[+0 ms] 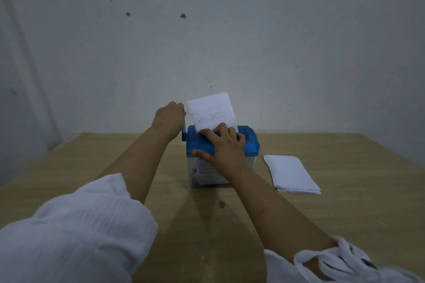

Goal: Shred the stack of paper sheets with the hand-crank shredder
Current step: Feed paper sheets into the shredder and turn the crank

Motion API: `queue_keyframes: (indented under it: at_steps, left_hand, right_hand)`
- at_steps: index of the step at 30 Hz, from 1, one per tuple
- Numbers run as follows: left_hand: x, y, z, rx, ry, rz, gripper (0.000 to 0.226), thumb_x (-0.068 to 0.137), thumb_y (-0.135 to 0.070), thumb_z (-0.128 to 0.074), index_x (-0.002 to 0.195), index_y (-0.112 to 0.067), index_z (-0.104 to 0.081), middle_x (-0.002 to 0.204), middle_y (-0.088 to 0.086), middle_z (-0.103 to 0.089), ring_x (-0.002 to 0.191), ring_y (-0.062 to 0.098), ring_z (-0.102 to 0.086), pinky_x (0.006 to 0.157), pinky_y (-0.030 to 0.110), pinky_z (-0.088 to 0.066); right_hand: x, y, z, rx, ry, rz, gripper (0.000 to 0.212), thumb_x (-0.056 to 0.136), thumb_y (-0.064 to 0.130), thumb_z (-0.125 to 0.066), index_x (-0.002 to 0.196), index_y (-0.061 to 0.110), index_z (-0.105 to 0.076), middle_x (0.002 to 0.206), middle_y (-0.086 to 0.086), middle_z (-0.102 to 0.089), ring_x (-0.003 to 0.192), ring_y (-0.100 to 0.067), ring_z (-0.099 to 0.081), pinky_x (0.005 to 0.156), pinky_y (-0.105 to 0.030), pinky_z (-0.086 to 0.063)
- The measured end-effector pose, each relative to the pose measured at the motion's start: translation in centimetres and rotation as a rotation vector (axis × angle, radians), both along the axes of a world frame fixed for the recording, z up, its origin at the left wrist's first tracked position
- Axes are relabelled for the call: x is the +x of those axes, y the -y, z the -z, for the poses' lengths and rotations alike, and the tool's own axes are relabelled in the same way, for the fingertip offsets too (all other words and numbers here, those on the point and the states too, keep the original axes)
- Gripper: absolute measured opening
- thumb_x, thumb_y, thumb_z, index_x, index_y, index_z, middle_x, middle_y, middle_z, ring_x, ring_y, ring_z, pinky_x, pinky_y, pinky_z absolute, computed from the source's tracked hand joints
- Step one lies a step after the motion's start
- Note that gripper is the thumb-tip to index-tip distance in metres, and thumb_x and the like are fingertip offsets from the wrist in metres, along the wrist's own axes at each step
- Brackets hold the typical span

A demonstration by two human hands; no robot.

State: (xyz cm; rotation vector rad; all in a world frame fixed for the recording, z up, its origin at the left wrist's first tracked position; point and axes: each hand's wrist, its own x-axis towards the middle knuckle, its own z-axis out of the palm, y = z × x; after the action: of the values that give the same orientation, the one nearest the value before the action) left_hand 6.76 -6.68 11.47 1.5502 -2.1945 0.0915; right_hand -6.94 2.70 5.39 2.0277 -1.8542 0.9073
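standing sheet (pixel 211 110) in shredder (pixel 249 142), shreds (pixel 207 174) in bin (pixel 252 163)

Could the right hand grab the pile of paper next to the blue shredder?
Probably yes: the paper pile lies just beside the shredder that the right hand presses, with nothing between them.

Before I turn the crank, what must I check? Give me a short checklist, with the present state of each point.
1. Sheet stands upright in the slot of the shredder: ok.
2. Left hand grips the crank: ok.
3. Right hand presses on the shredder top to steady it: ok.
4. Right fingers clear of the slot: cannot tell; they lie at the sheet's foot.
5. Room left in the clear bin: cannot tell.
6. Stack lies on the table, apart from the shredder: ok.
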Motion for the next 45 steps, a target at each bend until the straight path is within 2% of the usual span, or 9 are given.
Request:
queue_keyframes:
  at_steps: [4,7,20,29,33,37,40,45]
  left_hand:
    - [0.2,-0.7,-0.5,0.008,-0.073,0.004,0.030,0.102,-0.013,-0.035,0.121,0.002,-0.051,0.123,0.018,-0.051,0.111,0.033,-0.050,0.088,0.036,-0.038]
    - [0.4,-0.6,-0.2,-0.024,-0.105,0.027,0.028,0.102,-0.012,-0.036,0.119,0.003,-0.052,0.119,0.020,-0.052,0.105,0.033,-0.052,0.086,0.036,-0.039]
    - [1.0,-1.9,-0.4,-0.072,-0.097,0.093,0.029,0.101,-0.017,-0.038,0.111,0.003,-0.057,0.109,0.020,-0.055,0.098,0.032,-0.053,0.073,0.029,-0.032]
    - [0.4,-3.0,-2.0,0.022,0.072,0.002,0.032,0.102,-0.016,-0.037,0.115,0.005,-0.058,0.118,0.022,-0.057,0.108,0.032,-0.055,0.084,0.033,-0.040]
    - [0.7,-3.4,-2.2,0.037,0.078,0.008,0.032,0.101,-0.017,-0.040,0.111,0.005,-0.060,0.114,0.021,-0.059,0.105,0.032,-0.056,0.080,0.032,-0.040]
    - [1.0,-5.0,-1.2,0.064,0.130,0.022,0.029,0.096,-0.020,-0.051,0.106,0.004,-0.064,0.093,0.015,-0.062,0.093,0.029,-0.058,0.070,0.029,-0.038]
    - [2.3,-6.2,2.0,0.085,0.142,0.049,0.028,0.093,-0.024,-0.056,0.108,-0.003,-0.066,0.103,0.016,-0.065,0.096,0.029,-0.061,0.072,0.030,-0.041]
    - [2.7,-6.6,4.8,0.147,0.143,0.039,0.024,0.095,-0.017,-0.051,0.109,-0.005,-0.066,0.106,0.015,-0.064,0.097,0.029,-0.061,0.072,0.031,-0.042]
  right_hand:
    - [0.0,-0.1,-0.2,0.036,-0.035,0.018,0.056,0.081,0.065,-0.050,0.128,0.035,-0.047,0.117,0.001,-0.041,0.112,-0.018,-0.036,0.095,-0.035,-0.019]
    - [0.0,-0.2,-0.4,0.071,-0.033,0.013,0.054,0.082,0.065,-0.050,0.128,0.037,-0.046,0.118,0.001,-0.040,0.113,-0.018,-0.034,0.094,-0.035,-0.018]
    - [0.0,0.5,-0.9,0.105,-0.024,0.017,0.049,0.083,0.063,-0.051,0.125,0.039,-0.047,0.117,0.002,-0.039,0.113,-0.019,-0.033,0.095,-0.037,-0.019]
    - [0.1,0.3,-0.7,0.094,-0.022,0.012,0.050,0.082,0.063,-0.052,0.125,0.039,-0.048,0.117,0.001,-0.040,0.113,-0.018,-0.034,0.095,-0.036,-0.018]
    - [0.0,0.3,-0.7,0.095,-0.024,0.015,0.050,0.081,0.063,-0.052,0.125,0.038,-0.048,0.117,0.000,-0.040,0.113,-0.019,-0.034,0.095,-0.036,-0.019]
    - [0.2,1.0,-0.9,0.092,-0.024,0.056,0.047,0.083,0.061,-0.053,0.122,0.036,-0.050,0.117,-0.001,-0.041,0.112,-0.021,-0.035,0.094,-0.038,-0.021]
    - [0.5,1.2,-0.8,0.077,-0.036,0.076,0.049,0.083,0.061,-0.053,0.123,0.035,-0.049,0.118,-0.002,-0.040,0.113,-0.022,-0.035,0.095,-0.039,-0.021]
    - [0.5,0.9,-0.7,0.089,-0.017,0.055,0.052,0.082,0.062,-0.053,0.126,0.035,-0.048,0.119,-0.002,-0.040,0.115,-0.022,-0.034,0.098,-0.038,-0.019]
